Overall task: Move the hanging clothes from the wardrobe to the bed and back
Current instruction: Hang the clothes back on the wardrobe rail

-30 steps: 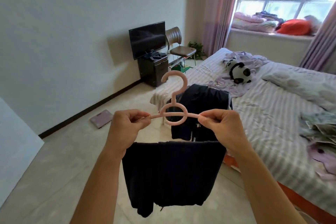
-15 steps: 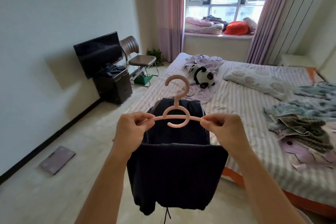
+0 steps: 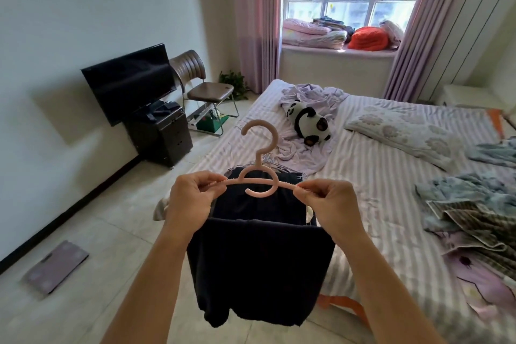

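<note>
Head: hands [image 3: 192, 198] [image 3: 332, 204] grip hanger [image 3: 259, 173]

The dark garment [image 3: 259, 271] hides the pink hanger [image 3: 259, 173]'s lower bar and much of the dark clothes [image 3: 259, 204] behind; the bed [image 3: 391, 176] is cut off by the right edge.

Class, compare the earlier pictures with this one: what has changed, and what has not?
The person turned right, toward the striped bed, and stepped nearer. Both hands, left and right, still pinch the pink plastic hanger, dark garment hanging below.
</note>
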Demonstrator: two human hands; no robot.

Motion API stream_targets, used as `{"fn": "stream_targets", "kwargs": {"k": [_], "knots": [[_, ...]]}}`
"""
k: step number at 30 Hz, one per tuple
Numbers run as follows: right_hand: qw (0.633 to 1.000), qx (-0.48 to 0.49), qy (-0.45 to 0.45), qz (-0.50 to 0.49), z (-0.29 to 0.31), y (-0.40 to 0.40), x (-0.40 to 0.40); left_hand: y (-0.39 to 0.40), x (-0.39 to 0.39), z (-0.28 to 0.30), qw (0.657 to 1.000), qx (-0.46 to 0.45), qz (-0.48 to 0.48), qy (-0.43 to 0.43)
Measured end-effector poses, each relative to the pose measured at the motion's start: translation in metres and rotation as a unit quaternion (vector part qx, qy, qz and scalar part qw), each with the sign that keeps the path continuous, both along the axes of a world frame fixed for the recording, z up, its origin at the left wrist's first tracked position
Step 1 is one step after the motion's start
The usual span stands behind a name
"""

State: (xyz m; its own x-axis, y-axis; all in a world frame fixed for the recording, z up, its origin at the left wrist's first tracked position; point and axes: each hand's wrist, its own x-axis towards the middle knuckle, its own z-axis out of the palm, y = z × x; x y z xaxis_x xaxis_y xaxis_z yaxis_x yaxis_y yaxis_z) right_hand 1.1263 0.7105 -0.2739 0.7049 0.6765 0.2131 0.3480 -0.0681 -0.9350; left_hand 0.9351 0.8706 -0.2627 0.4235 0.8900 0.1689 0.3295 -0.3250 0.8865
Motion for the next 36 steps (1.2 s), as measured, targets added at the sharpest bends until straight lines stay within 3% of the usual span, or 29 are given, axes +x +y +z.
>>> {"fn": "stream_targets", "kwargs": {"k": [11,17,25,29,36], "knots": [[0.999,-0.014,0.03,-0.016,-0.037,0.095,0.09,0.1,0.099,-0.037,0.999,-0.034,-0.012,0.024],[0.998,-0.034,0.022,-0.051,-0.055,0.163,0.129,0.184,0.147,-0.061,0.998,-0.039,-0.046,0.022],[0.99,-0.045,0.076,-0.11,-0.077,0.268,0.183,0.293,0.215,-0.091,0.992,-0.04,-0.098,0.067],[0.984,-0.076,0.098,-0.127,-0.099,0.31,0.22,0.328,0.245,-0.114,0.98,-0.003,-0.148,0.136],[0.978,-0.145,0.109,-0.103,-0.163,0.379,0.284,0.37,0.295,-0.184,0.929,0.074,-0.21,0.296]]}}
